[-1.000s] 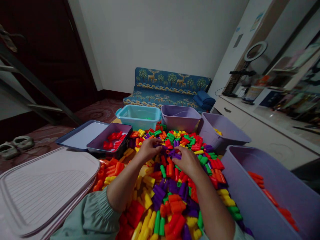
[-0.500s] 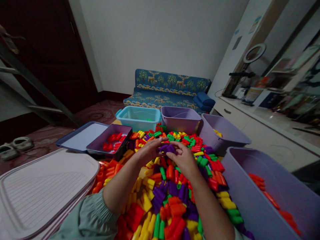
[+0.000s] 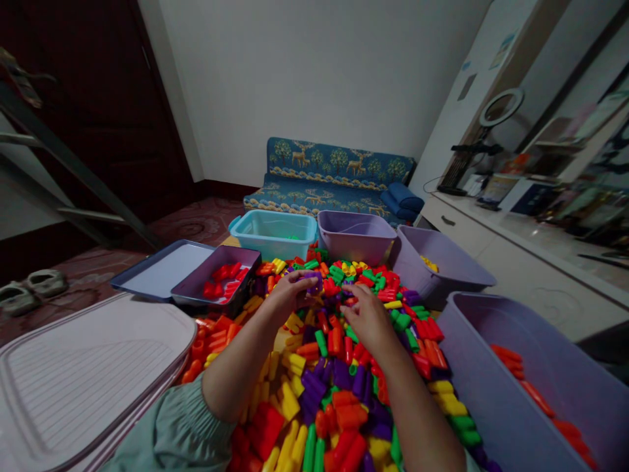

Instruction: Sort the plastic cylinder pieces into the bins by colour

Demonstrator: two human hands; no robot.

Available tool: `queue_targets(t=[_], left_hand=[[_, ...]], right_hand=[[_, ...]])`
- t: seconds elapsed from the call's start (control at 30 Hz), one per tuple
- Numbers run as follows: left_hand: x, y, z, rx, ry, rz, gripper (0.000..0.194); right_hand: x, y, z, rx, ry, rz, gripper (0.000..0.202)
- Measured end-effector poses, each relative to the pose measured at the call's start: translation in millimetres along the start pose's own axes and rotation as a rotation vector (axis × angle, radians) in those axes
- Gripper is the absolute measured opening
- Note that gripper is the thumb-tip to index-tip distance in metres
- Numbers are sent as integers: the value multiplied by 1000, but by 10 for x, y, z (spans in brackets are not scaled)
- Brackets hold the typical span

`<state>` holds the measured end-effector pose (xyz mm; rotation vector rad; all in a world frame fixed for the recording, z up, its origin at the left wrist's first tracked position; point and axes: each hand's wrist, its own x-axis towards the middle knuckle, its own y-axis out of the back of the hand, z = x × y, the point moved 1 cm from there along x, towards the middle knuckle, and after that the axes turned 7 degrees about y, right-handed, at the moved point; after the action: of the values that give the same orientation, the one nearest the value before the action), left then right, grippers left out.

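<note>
OK so we've got our left hand [image 3: 291, 293] pinching a small purple plastic piece [image 3: 314, 283], up over the middle of the heap of bright plastic tube-shaped pieces [image 3: 319, 387], on the near side of the light blue plastic tub [image 3: 275, 248] and the light purple plastic tub [image 3: 356, 246]. Our right hand [image 3: 366, 318] is low over the same heap, just beside it, thumb and fingers parted. It looks released to us, though we can't tell if the fingertips brush a piece.

For picking, we'd say go light with the left: fingertips and thumb on the sides, no crushing, since a hard squeeze could make smooth plastic skid out. With the right, we'd come in from above and pinch just one piece by its sides. Everything's jumbled and touching, so raking would probably drag red and green ones along. If a piece is wedged, a little wiggle should beat a yank.

Also, mind our wrists! Both forearms reach across the heap, so we'd lift them a touch or loose bits could get shoved about. Small moves, one piece per pinch.
</note>
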<state>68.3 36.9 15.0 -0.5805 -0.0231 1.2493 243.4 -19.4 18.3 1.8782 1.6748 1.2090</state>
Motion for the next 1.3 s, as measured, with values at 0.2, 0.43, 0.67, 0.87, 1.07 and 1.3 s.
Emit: queue_targets(t=[0.2,0.43,0.67,0.87,1.07,1.3], left_hand=[[21,37,-14,13,1,36,36],[0,29,-7,148,-10,79,48],[-42,5,0,279,-45,144,55],[48,133,-5,782,-250,263,42],[53,195,5,1366,-491,278,36],[-78,70,55,1624,-652,246,18]], right_hand=[[-51,-59,21,-212,13,-185,57],[-88,-70,-29,-304,113,-243,56],[-91,-88,-124,-354,193,-304,61],[-39,16,-78,-334,45,-97,36],[-73,53,-45,-437,-50,-206,40],[-94,40,-69,-431,-35,-231,42]])
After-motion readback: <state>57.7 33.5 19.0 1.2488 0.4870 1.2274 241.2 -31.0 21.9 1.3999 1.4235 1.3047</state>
